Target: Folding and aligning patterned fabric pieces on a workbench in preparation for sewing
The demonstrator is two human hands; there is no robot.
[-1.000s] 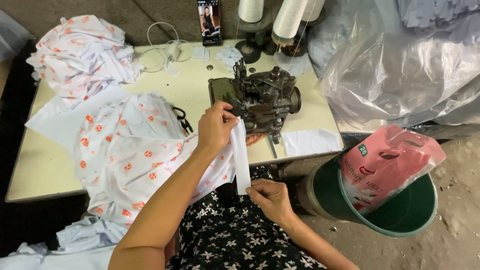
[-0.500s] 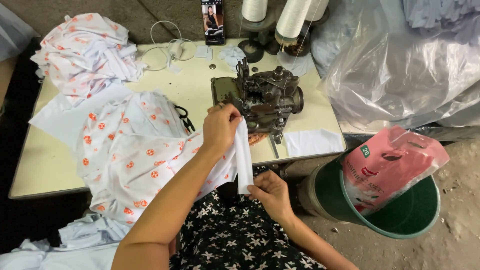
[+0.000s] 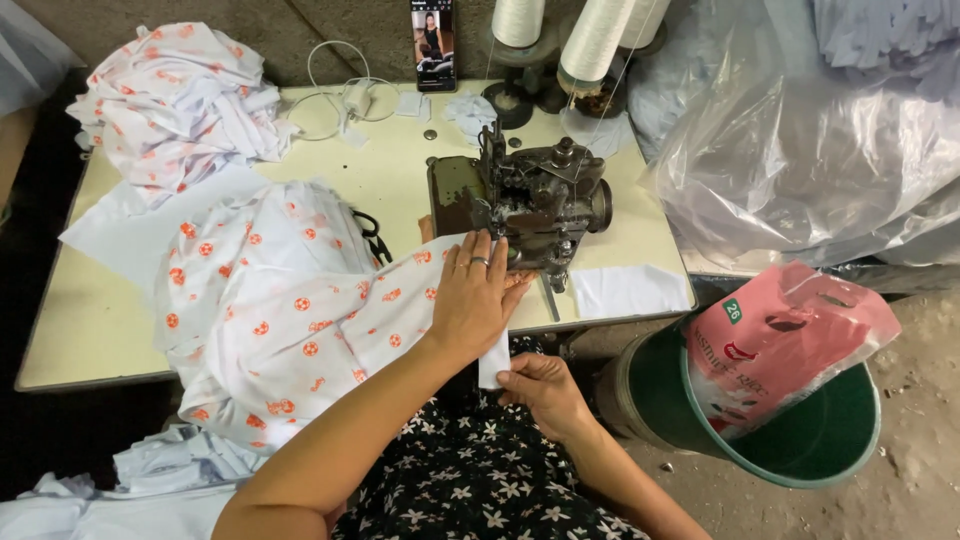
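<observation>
My left hand (image 3: 474, 296) lies flat, fingers spread, pressing white fabric with orange dots (image 3: 300, 310) onto the table right in front of the dark sewing machine (image 3: 530, 200). A ring shows on one finger. My right hand (image 3: 545, 392) sits lower, over my lap, pinching the hanging end of a white fabric strip (image 3: 493, 362) that runs up under my left hand. The strip's upper part is hidden by that hand.
A second heap of dotted fabric (image 3: 180, 95) lies at the table's far left. Thread cones (image 3: 590, 40), a phone (image 3: 433, 45) and a white cable (image 3: 340, 95) stand at the back. A green bin (image 3: 800, 440) with a pink bag is at my right, clear plastic bags (image 3: 800, 150) behind it.
My left hand, which was lifting the white strip upright, has come down flat onto the fabric by the machine. My right hand still holds the strip's lower end.
</observation>
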